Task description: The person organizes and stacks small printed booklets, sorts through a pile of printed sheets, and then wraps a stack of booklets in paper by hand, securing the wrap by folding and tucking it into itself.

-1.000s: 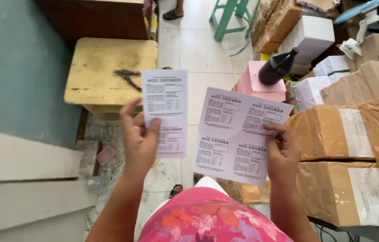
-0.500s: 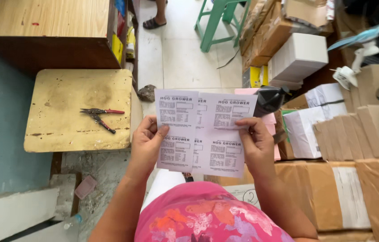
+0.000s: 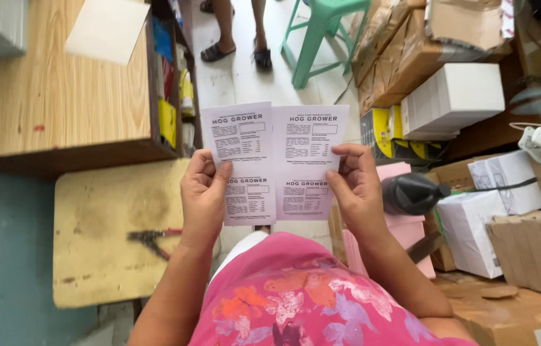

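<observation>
Scanning from the left edge: a teal floor area, then a worn yellow low table (image 3: 110, 230) with red-handled pliers (image 3: 152, 240) lying on its right part. Above it, a wooden desk (image 3: 53, 96) carrying a pale sheet of card (image 3: 107, 29) near its top; its open side shows coloured packets stacked on edge.

Left hand (image 3: 201, 195): fingers closed onto the left margin of a printed white sheet (image 3: 275, 163), thumb lying across the front, other fingers curled behind. Sheet held upright in the air above the person's lap, between the two hands, its face toward the camera. Printing is arranged as four label blocks, two over two; a vertical crease or seam runs down the middle, and I cannot tell whether it is one sheet or two overlapped.

Right hand (image 3: 357, 186): pinched on the sheet's right margin, thumb in front, fingers behind.

Below both hands, a pink patterned garment (image 3: 302, 301). Behind the sheet, tiled floor, another person's feet in sandals (image 3: 235, 51) and a green stool (image 3: 322, 32).

Further right: a black-lidded bottle (image 3: 411, 192) resting on pink paper, a white box (image 3: 453, 99), brown cartons (image 3: 405, 51), taped parcels (image 3: 526, 243).
</observation>
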